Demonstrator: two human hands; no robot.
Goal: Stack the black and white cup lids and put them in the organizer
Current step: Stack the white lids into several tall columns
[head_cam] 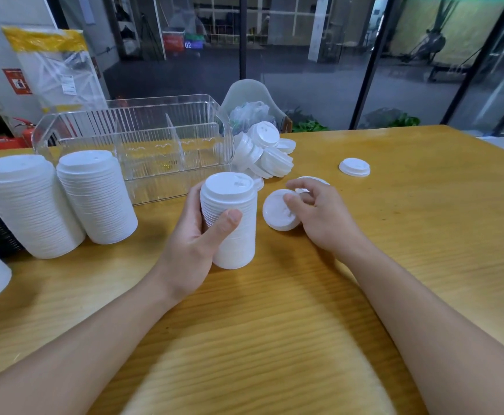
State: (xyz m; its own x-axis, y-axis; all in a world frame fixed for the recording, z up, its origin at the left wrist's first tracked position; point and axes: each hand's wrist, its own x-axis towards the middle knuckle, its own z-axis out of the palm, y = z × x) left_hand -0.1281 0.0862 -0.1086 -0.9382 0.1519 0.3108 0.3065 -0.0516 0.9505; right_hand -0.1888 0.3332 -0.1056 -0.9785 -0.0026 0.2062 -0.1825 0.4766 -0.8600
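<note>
wooden table | 3 upright lid stacks | 1 organizer | 2 hands

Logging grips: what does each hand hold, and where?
Left hand grips the lid stack around its side. Right hand pinches a single white lid at its rim.

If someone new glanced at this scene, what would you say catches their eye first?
Most likely the tall stack of white lids at centre, gripped by the left hand, while the right hand just beside it holds a single lid tilted on edge. Next, two bigger stacks standing at the left of the wooden table, in front of the clear organizer, and a loose pile of lids to its right.
</note>
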